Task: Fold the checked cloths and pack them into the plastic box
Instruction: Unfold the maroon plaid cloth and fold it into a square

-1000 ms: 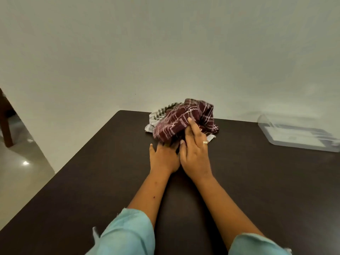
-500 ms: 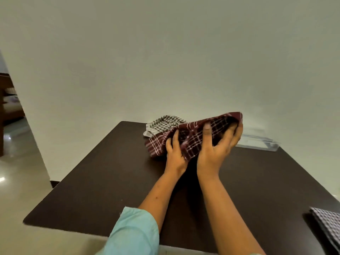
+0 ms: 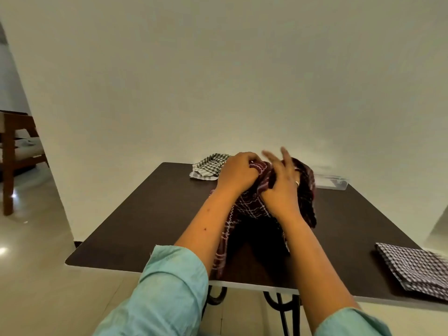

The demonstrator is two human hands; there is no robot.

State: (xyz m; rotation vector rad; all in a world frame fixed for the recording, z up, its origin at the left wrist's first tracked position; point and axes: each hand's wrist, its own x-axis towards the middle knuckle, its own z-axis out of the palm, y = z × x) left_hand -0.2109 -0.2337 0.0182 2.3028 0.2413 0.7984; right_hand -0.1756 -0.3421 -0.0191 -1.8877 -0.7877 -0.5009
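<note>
A maroon checked cloth (image 3: 252,209) hangs bunched above the dark table (image 3: 145,214), its loose end drooping toward the near edge. My left hand (image 3: 238,174) is clenched on its upper part. My right hand (image 3: 282,187) presses against the cloth with the fingers spread and blurred; its thumb side seems to pinch the fabric. A green-and-white checked cloth (image 3: 209,166) lies crumpled at the table's far edge. A folded dark checked cloth (image 3: 417,270) rests at the near right corner. The clear plastic box (image 3: 332,183) stands at the far right, partly hidden by the maroon cloth.
A plain wall rises right behind the table. A wooden chair (image 3: 14,151) stands on the tiled floor at the far left. The table's metal legs (image 3: 283,309) show below its near edge.
Both hands have lifted the maroon cloth off the table and drawn it toward me; it now hangs down between my forearms. The view has pulled back, showing the folded cloth at the right.
</note>
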